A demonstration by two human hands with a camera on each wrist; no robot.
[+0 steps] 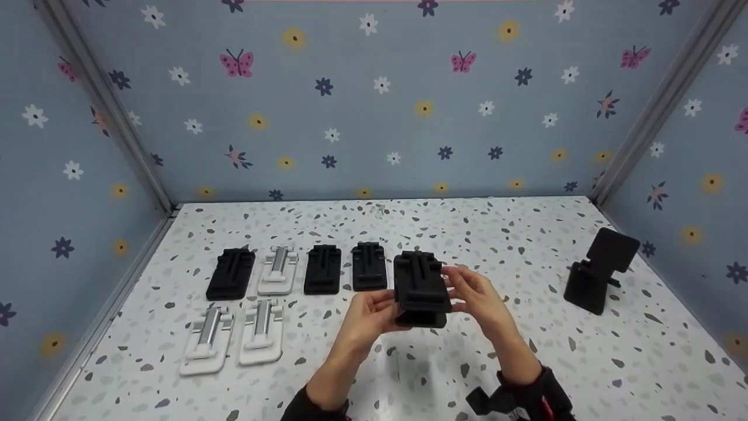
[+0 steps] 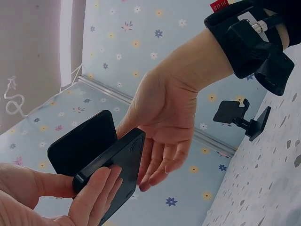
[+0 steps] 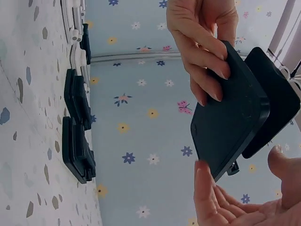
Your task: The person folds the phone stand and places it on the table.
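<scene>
A black folding phone stand [image 1: 422, 280] is held above the table, its two plates partly spread apart. My left hand [image 1: 367, 320] grips it by one plate, thumb on one side and fingers flat against the other, as the left wrist view shows. On the opposite side, my right hand [image 1: 484, 301] has a fingertip at the plate's edge. In the right wrist view that right hand [image 3: 240, 209] keeps its thumb apart from the stand, with its fingers fairly straight.
Folded stands lie at the left: black ones [image 1: 231, 273] [image 1: 322, 269] [image 1: 369, 266] and white ones [image 1: 278, 271] [image 1: 207, 340] [image 1: 261, 332]. An unfolded black stand [image 1: 602, 269] stands at the right. Flower-patterned panels [image 1: 374, 117] enclose the speckled table [image 1: 467, 222].
</scene>
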